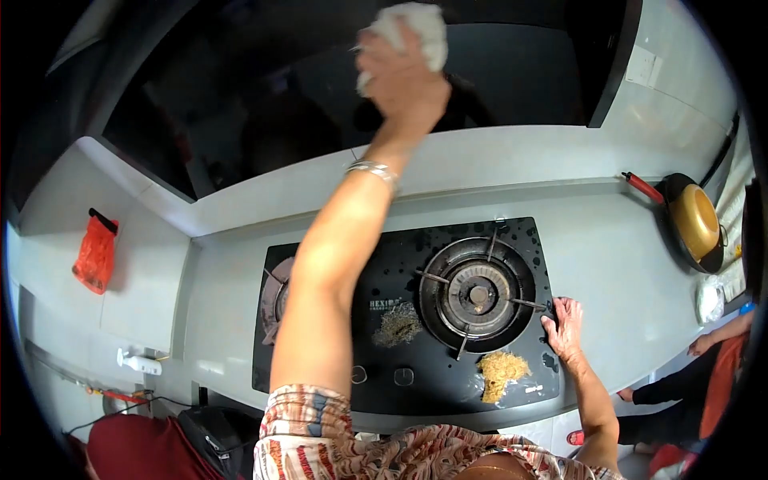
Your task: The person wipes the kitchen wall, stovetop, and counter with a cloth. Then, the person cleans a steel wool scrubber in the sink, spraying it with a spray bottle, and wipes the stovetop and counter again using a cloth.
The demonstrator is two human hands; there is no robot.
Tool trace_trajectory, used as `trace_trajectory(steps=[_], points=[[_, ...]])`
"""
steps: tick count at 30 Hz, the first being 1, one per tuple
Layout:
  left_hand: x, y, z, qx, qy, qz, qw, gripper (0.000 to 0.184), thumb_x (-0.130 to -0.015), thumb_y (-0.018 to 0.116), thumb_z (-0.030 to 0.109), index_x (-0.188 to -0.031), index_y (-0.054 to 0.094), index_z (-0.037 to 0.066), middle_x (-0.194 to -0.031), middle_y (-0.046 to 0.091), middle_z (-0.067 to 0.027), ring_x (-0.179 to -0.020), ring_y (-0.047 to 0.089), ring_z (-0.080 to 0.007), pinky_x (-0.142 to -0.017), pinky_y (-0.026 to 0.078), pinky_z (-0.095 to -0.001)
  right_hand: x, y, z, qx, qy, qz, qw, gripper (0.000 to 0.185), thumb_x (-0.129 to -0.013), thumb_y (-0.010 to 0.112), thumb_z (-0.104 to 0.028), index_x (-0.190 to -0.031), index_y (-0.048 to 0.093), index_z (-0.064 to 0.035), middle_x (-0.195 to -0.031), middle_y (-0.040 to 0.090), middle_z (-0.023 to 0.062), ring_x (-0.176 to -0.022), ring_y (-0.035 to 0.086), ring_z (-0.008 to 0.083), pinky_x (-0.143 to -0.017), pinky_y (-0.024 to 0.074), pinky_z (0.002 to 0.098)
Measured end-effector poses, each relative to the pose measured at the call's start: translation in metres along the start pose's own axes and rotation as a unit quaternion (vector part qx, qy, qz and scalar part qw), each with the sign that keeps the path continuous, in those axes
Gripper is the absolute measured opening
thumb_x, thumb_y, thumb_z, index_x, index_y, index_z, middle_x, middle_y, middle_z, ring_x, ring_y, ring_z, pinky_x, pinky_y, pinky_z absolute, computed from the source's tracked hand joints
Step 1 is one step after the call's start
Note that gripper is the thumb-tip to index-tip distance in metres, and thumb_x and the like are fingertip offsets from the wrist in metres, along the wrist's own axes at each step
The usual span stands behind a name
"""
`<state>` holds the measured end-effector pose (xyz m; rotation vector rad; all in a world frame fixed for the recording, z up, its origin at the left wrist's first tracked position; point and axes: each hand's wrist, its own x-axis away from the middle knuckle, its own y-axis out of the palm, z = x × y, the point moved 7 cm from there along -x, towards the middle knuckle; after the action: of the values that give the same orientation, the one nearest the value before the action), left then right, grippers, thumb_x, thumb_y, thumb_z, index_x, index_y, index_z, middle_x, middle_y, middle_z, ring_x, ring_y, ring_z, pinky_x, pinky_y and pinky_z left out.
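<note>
Raised at the top of the head view, my left hand [406,80] grips a white cloth [430,32] against the glossy black panel [512,76] on the wall above the stove. The hand is slightly blurred. My right hand [566,328] lies with fingers spread on the counter at the right edge of the black gas stove [376,268], holding nothing. A steel wool scrubber [398,324] lies left of the right burner [478,296]. Near my right hand, a crumpled yellow scouring pad [502,374] sits on the stove's front corner. Water drops dot the glass top.
A wok [678,232] with a golden pot [694,222] stands at the counter's right end. A red bag [96,260] hangs on the left wall, above a white bottle [140,364]. Another person [688,392] stands at the lower right. My left arm crosses the left burner [276,296].
</note>
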<state>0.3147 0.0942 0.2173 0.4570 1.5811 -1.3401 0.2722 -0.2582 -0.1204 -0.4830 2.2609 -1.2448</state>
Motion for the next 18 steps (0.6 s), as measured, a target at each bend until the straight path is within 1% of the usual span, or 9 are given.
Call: trace_trajectory(steps=[2, 4, 5, 6, 8, 12, 15, 16, 18], points=[[0.002, 0.01, 0.039, 0.015, 0.053, 0.043, 0.998, 0.078, -0.065, 0.06, 0.015, -0.133, 0.024, 0.007, -0.126, 0.02, -0.0348, -0.104, 0.034, -0.0469, -0.069, 0.048, -0.0485, 0.0, 0.001, 0.003, -0.004, -0.004, 0.0, 1.0, 0.051, -0.069, 0.06, -0.026, -0.111, 0.05, 0.0005, -0.101, 0.047, 0.0158, -0.095, 0.042, 0.0307, -0.084, 0.0334, 0.0403], [0.003, 0.009, 0.067, -0.006, 0.027, 0.034, 0.999, 0.055, -0.079, 0.051, 0.027, -0.13, 0.037, 0.011, -0.133, 0.034, -0.0138, -0.115, 0.036, -0.0328, -0.088, 0.035, -0.0484, 0.002, 0.002, 0.004, -0.008, -0.004, 0.0, 1.0, 0.051, -0.069, 0.06, -0.026, -0.111, 0.05, 0.0004, -0.101, 0.047, 0.0156, -0.095, 0.042, 0.0307, -0.084, 0.0335, 0.0403], [0.005, 0.015, 0.08, -0.022, 0.032, -0.026, 0.999, 0.06, -0.079, 0.053, 0.031, -0.132, 0.034, 0.013, -0.138, 0.027, -0.0128, -0.12, 0.031, -0.0314, -0.095, 0.029, -0.0494, 0.001, 0.002, 0.004, -0.004, 0.0, 0.001, 1.0, 0.051, -0.069, 0.061, -0.026, -0.111, 0.051, 0.0002, -0.101, 0.048, 0.0153, -0.095, 0.042, 0.0306, -0.084, 0.0336, 0.0403], [0.013, 0.028, 0.094, 0.041, 0.077, 0.003, 0.996, 0.074, -0.067, 0.061, 0.018, -0.134, 0.029, 0.01, -0.129, 0.018, -0.0322, -0.104, 0.033, -0.0421, -0.068, 0.049, -0.0406, 0.001, 0.001, 0.004, 0.0, 0.007, 0.003, 1.0, 0.051, -0.069, 0.061, -0.026, -0.111, 0.051, 0.0, -0.101, 0.048, 0.015, -0.095, 0.042, 0.0304, -0.084, 0.0338, 0.0402], [0.028, 0.036, 0.127, 0.036, 0.124, -0.008, 0.992, 0.072, -0.066, 0.061, 0.016, -0.132, 0.032, 0.01, -0.127, 0.021, -0.0323, -0.099, 0.036, -0.0409, -0.053, 0.051, -0.0354, 0.002, 0.0, 0.006, -0.006, 0.006, 0.012, 1.0, 0.05, -0.069, 0.061, -0.026, -0.111, 0.051, -0.0008, -0.1, 0.048, 0.0145, -0.094, 0.042, 0.0301, -0.084, 0.034, 0.0399], [0.056, 0.071, 0.193, 0.021, 0.145, -0.006, 0.989, 0.067, -0.07, 0.059, 0.011, -0.132, 0.034, 0.016, -0.133, 0.018, -0.0252, -0.104, 0.036, -0.0366, -0.059, 0.053, -0.0351, 0.001, -0.002, 0.004, -0.01, 0.009, 0.015, 1.0, 0.048, -0.07, 0.061, -0.025, -0.111, 0.052, -0.0021, -0.1, 0.048, 0.0136, -0.094, 0.042, 0.0292, -0.084, 0.0336, 0.0388], [0.075, 0.091, 0.223, 0.021, 0.134, -0.134, 0.982, 0.064, -0.071, 0.06, 0.008, -0.13, 0.037, 0.018, -0.136, 0.018, -0.0173, -0.107, 0.036, -0.0353, -0.069, 0.052, -0.0366, 0.002, -0.004, 0.002, -0.021, 0.008, 0.018, 1.0, 0.046, -0.07, 0.06, -0.024, -0.11, 0.052, -0.0027, -0.1, 0.048, 0.0132, -0.094, 0.042, 0.0294, -0.085, 0.0331, 0.0385], [0.075, 0.088, 0.223, 0.022, 0.135, -0.134, 0.981, 0.064, -0.071, 0.06, 0.008, -0.13, 0.037, 0.018, -0.136, 0.018, -0.0173, -0.107, 0.036, -0.0353, -0.069, 0.052, -0.0366, 0.002, -0.004, 0.005, -0.02, 0.01, 0.018, 1.0, 0.046, -0.07, 0.06, -0.024, -0.11, 0.052, -0.0027, -0.1, 0.048, 0.0132, -0.094, 0.042, 0.0294, -0.085, 0.0331, 0.0385], [0.075, 0.073, 0.21, 0.162, 0.142, -0.119, 0.969, 0.064, -0.07, 0.06, 0.005, -0.129, 0.037, 0.015, -0.135, 0.021, -0.0165, -0.111, 0.036, -0.0332, -0.077, 0.05, -0.038, 0.004, -0.003, 0.005, -0.035, -0.009, 0.029, 0.999, 0.045, -0.07, 0.06, -0.024, -0.109, 0.052, -0.0021, -0.1, 0.048, 0.0135, -0.093, 0.042, 0.0295, -0.085, 0.0329, 0.0388]])
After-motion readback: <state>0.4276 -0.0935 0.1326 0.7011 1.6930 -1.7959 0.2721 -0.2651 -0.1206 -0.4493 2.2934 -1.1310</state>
